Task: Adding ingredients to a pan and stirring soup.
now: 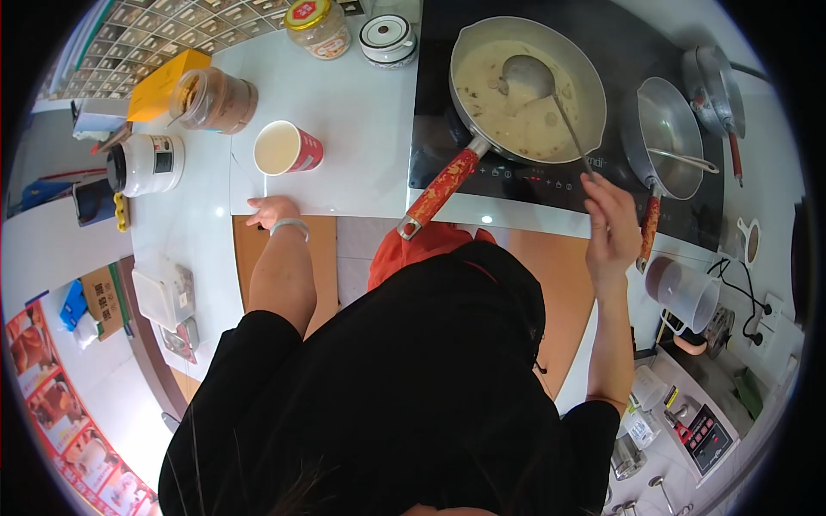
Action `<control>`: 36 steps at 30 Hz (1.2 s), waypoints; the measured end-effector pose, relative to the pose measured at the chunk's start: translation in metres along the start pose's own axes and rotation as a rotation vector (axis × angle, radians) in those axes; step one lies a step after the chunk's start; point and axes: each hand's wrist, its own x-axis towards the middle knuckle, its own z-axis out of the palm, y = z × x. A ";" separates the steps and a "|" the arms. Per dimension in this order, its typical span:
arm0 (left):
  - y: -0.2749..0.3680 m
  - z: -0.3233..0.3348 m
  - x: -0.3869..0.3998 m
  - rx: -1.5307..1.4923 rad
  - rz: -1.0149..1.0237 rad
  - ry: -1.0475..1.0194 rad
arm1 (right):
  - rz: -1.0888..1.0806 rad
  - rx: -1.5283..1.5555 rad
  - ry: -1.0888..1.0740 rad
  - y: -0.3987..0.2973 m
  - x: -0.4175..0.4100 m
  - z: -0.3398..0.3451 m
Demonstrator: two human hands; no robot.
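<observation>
My right hand (610, 222) grips the handle of a metal ladle (529, 76), whose bowl lies in a creamy liquid with small bits in a large pan (597, 71). The pan rests on a black glass hob (439, 97), its red patterned handle (442, 187) pointing down-left over the counter edge. My left hand (274, 211) is at the edge of the white counter (361, 174) with fingers apart and nothing in it. Just beyond it stands a red and white paper cup (310, 151); its inside looks pale, and I cannot tell whether it holds anything.
Right of the pan sit a smaller saucepan (671, 142) with a spoon and stacked pans (716, 90). A measuring jug (700, 300) stands near cables. At left are a brown-filled jar (226, 103), a white jar (151, 164) and a plastic container (161, 293). A gold-lidded jar (322, 35) stands behind.
</observation>
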 end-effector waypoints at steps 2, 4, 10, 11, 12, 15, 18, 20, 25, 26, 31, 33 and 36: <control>-0.001 0.002 0.001 -0.006 0.015 0.009 | -0.034 -0.085 -0.064 0.002 -0.008 0.008; 0.002 -0.003 -0.007 -0.008 0.019 -0.009 | -0.131 -0.202 -0.103 0.007 -0.011 0.013; 0.003 -0.007 -0.012 -0.011 0.028 -0.024 | -0.201 -0.342 -0.267 0.002 -0.015 0.014; 0.002 -0.007 -0.012 -0.009 0.028 -0.027 | -0.134 -0.352 -0.315 -0.002 -0.017 0.011; 0.002 -0.008 -0.011 -0.007 0.036 -0.035 | -0.071 -0.358 -0.365 -0.006 -0.019 0.008; 0.004 -0.012 -0.012 -0.016 0.027 -0.045 | 0.038 -0.436 -0.299 -0.012 -0.033 -0.010; 0.002 -0.008 -0.008 -0.035 0.014 -0.042 | 0.127 -0.365 -0.311 -0.022 -0.054 -0.047; 0.002 -0.009 -0.008 -0.047 0.021 -0.031 | 0.398 -0.096 -0.669 -0.035 -0.071 -0.076; 0.008 -0.009 -0.015 -0.055 -0.030 -0.069 | 0.516 0.365 -1.490 -0.079 -0.136 -0.089; 0.003 -0.012 -0.007 -0.053 -0.049 -0.058 | 0.508 0.361 -1.511 -0.078 -0.137 -0.084; 0.003 -0.005 -0.010 -0.020 0.038 -0.021 | 0.307 0.278 -1.383 -0.068 -0.180 -0.068; 0.002 -0.003 -0.008 -0.031 0.023 -0.012 | 0.227 0.244 -1.334 -0.067 -0.189 -0.061; -0.001 -0.001 -0.003 -0.063 0.018 -0.002 | 0.109 0.193 -1.256 -0.066 -0.198 -0.053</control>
